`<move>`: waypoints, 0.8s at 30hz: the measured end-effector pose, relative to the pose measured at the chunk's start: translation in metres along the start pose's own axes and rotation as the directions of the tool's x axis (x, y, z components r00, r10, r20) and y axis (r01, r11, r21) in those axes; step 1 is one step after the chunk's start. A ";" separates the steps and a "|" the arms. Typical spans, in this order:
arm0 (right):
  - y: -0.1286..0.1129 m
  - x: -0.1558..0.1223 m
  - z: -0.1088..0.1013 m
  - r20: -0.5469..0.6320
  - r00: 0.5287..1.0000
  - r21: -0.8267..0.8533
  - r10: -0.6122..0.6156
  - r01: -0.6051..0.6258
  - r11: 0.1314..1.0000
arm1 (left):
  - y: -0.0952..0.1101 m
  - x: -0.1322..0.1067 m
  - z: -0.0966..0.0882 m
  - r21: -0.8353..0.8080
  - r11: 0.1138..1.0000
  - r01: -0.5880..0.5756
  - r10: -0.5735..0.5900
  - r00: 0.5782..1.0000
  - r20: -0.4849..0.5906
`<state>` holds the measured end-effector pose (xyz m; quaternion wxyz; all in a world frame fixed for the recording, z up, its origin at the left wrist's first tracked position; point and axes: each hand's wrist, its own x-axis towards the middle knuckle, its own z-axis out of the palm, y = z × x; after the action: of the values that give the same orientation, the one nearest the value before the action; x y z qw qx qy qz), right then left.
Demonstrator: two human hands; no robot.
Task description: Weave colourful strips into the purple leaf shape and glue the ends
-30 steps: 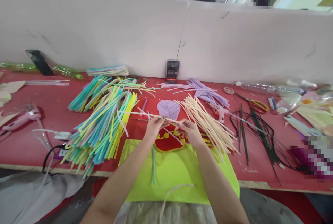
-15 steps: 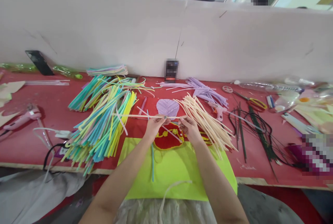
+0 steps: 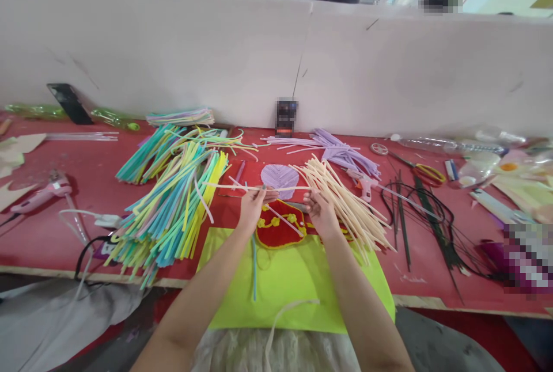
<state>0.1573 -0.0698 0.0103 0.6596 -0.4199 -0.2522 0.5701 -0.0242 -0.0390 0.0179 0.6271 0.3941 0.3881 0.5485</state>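
Hands [image 3: 253, 206] [image 3: 322, 211] at cream stem [image 3: 289, 189]; R nr pile [image 3: 352, 211] edge.

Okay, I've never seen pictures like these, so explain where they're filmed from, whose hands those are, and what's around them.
No machine here: these are a person's own two bare hands. Every picture comes from one camera worn on that person's head, looking forward and down.

The left hand pinches a thin, pale cream stick. One end reaches the right hand's fingertips; whether they grip it is hard to tell.

Near the hands are a purple leaf-shaped piece and a red rounded piece with yellow flower trim. On the red tabletop, a large pile of multicoloured sticks lies to the left, and a bundle of peach-coloured sticks to the right.
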 end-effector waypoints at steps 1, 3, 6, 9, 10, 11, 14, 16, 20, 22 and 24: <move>0.001 0.001 -0.001 -0.007 1.000 0.008 0.011 -0.011 1.000 | 0.000 -0.001 0.001 0.003 1.000 0.006 -0.006 1.000 0.012; 0.003 0.004 -0.003 -0.014 0.999 0.022 0.031 -0.031 0.999 | -0.001 -0.001 0.001 0.009 1.000 0.028 -0.028 0.999 0.037; 0.005 0.005 -0.004 -0.011 0.998 0.053 0.062 -0.061 0.997 | -0.004 -0.001 0.003 0.006 0.998 0.069 -0.070 0.994 0.084; 0.007 0.004 -0.003 0.015 0.995 0.097 0.103 -0.104 0.990 | -0.006 -0.001 0.005 -0.006 0.995 0.101 -0.099 0.986 0.136; 0.007 0.004 -0.003 0.022 0.993 0.107 0.115 -0.117 0.987 | -0.007 -0.001 0.006 -0.007 0.994 0.111 -0.109 0.983 0.151; 0.008 0.003 -0.003 0.028 0.992 0.109 0.123 -0.125 0.986 | -0.007 -0.002 0.007 -0.007 0.993 0.119 -0.116 0.980 0.163; 0.009 0.003 -0.002 0.039 0.993 0.062 0.110 -0.112 0.992 | -0.008 -0.002 0.008 -0.014 0.991 0.130 -0.125 0.975 0.183; 0.008 0.004 -0.001 0.051 0.995 0.028 0.089 -0.090 0.996 | -0.008 -0.001 0.007 -0.041 0.990 0.131 -0.122 0.975 0.187; 0.006 0.002 0.001 0.021 0.998 0.015 0.054 -0.055 0.998 | -0.008 0.001 0.003 -0.092 0.990 0.107 -0.094 0.986 0.138; 0.006 0.001 0.002 0.000 1.000 -0.021 0.011 -0.011 1.000 | -0.007 0.002 0.001 -0.083 0.993 0.085 -0.076 0.992 0.102; 0.007 0.000 0.003 -0.024 0.998 -0.077 -0.061 0.059 0.995 | -0.007 0.002 0.001 -0.066 0.995 0.074 -0.067 0.993 0.093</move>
<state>0.1514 -0.0692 0.0062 0.6634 -0.4444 -0.2774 0.5343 -0.0208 -0.0378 0.0119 0.6762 0.3827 0.3539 0.5207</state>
